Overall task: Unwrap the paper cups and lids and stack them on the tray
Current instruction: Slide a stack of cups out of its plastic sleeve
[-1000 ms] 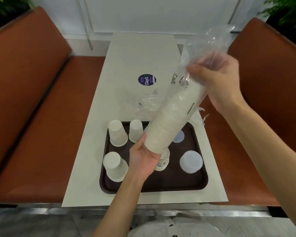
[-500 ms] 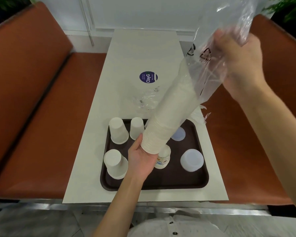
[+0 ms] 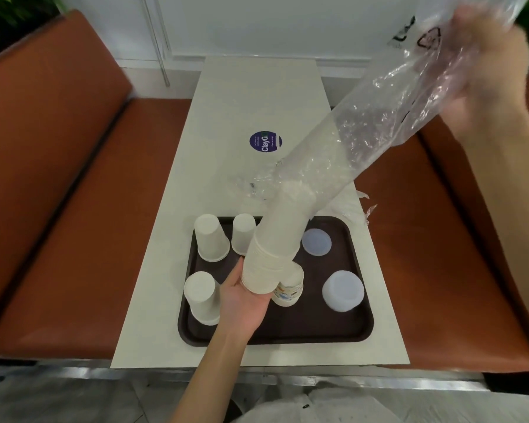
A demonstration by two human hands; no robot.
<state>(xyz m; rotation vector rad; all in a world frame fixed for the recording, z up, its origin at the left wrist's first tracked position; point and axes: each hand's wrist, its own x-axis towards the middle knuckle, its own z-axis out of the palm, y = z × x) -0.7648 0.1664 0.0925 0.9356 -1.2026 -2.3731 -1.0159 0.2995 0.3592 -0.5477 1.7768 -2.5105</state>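
Cradling the light, crushable stack [image 3: 275, 239] at its rims in my left grip [image 3: 242, 297], I am clutching the slippery wrap [image 3: 379, 123] in my right grip [image 3: 486, 71] and judging gentleness wise.

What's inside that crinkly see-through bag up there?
The top of a stack of white paper cups sits in the plastic bag; the bottom pokes out into the left hand. The right hand covers the bag's far end.

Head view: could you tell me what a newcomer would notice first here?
A long stack of paper cups slants above the tray, its lower end gripped by the left hand. The right hand, raised upper right, grips the clear plastic sleeve over the stack's upper part.
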